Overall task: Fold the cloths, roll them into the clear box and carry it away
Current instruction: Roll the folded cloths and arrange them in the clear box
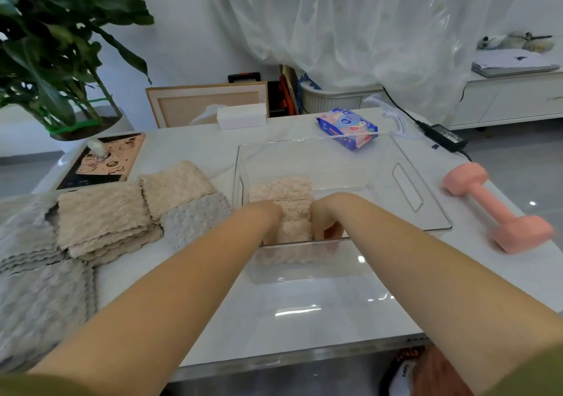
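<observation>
A clear box (pixel 405 182) stands on the white table, straight ahead of me. Both my hands reach down into its near left corner. Between them sits a rolled beige cloth (pixel 294 231), with two more beige rolls (pixel 280 189) lined up behind it. My left hand (pixel 268 217) presses the roll's left end and my right hand (pixel 326 226) grips its right end with curled fingers. To the left on the table lie a stack of beige cloths (pixel 103 217), another beige cloth (pixel 175 187) and grey cloths (pixel 195 220).
A pink dumbbell (pixel 495 208) lies right of the box. Behind the box are a blue wipes pack (pixel 347 127), a white tissue box (pixel 242 115) and a black power adapter (pixel 446 136). A patterned board (pixel 106 159) and a potted plant (pixel 61 60) sit at far left.
</observation>
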A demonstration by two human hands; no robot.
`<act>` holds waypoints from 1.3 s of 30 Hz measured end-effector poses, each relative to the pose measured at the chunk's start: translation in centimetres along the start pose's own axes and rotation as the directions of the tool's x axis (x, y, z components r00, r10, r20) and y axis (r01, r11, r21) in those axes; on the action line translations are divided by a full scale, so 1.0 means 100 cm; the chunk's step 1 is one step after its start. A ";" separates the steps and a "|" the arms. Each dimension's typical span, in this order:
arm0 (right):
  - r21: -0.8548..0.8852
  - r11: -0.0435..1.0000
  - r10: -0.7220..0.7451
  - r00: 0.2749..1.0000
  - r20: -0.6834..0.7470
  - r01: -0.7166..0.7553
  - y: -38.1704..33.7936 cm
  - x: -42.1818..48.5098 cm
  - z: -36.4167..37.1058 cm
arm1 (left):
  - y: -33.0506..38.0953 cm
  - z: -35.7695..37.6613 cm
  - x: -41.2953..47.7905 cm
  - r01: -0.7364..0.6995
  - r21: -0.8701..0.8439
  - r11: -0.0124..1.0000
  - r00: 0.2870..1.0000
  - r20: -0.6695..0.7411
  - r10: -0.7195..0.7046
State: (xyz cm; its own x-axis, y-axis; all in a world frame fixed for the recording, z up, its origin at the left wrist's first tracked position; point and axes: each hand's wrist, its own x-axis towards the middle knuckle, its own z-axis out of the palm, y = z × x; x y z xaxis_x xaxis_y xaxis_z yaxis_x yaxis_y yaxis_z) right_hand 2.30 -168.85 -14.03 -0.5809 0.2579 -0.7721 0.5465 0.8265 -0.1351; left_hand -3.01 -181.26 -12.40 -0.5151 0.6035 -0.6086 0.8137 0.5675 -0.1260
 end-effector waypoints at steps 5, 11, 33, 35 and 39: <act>0.091 0.996 -0.015 0.971 0.240 -0.007 0.011 0.001 0.002 | -0.003 0.005 0.008 -0.085 0.146 0.986 0.987 0.148 0.064; 0.113 0.993 -0.005 0.972 0.236 -0.022 0.016 0.007 0.003 | -0.004 0.009 0.013 -0.047 0.143 0.989 0.997 0.071 0.037; -0.155 0.979 0.134 0.991 -0.012 -0.134 0.023 -0.039 -0.008 | -0.017 0.004 -0.008 0.120 0.282 0.952 0.937 -0.348 -0.015; -0.054 0.993 0.094 0.985 -0.144 -0.103 0.022 -0.044 -0.015 | -0.027 0.001 -0.014 0.123 0.245 0.962 0.883 -0.469 0.007; 0.200 0.969 -0.025 0.866 -0.499 0.143 -0.015 -0.040 -0.029 | -0.065 0.009 -0.037 0.086 0.061 0.994 0.700 -0.714 -0.017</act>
State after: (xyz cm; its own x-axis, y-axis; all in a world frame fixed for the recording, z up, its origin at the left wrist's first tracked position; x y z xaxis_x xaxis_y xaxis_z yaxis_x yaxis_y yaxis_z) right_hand 2.09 -169.65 -8.95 -0.8178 0.4521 -0.3560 0.5672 0.7379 -0.3659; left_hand -6.17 -187.66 -10.03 -0.5669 0.8127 0.1349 0.7811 0.5823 -0.2254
